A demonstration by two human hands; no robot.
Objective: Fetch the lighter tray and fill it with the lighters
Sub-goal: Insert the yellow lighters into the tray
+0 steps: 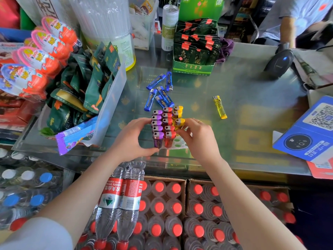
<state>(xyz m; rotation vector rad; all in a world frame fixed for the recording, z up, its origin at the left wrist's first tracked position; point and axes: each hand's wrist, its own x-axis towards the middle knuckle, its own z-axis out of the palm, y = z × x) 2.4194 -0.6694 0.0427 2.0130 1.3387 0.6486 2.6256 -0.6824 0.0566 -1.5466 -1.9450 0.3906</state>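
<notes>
The left grip [134, 137] curls round the purple side of the lighter tray [177, 142], thumb low at its near edge, while the right grip [195, 135] pinches a yellow lighter [179, 122] standing in the third row. The tray sits on the glass tabletop [252, 109] near its front edge, with purple lighters [157, 123] and red lighters [168, 121] filling two rows and empty sockets showing at the right. Loose blue lighters [161, 92] lie just beyond; one more yellow lighter [219, 107] lies apart to the right. The tray looks like thin, light plastic, likely to slide on glass, so steadying its side seems wise. The lighters are small, stiff and smooth; pinching each by the body should serve best.
</notes>
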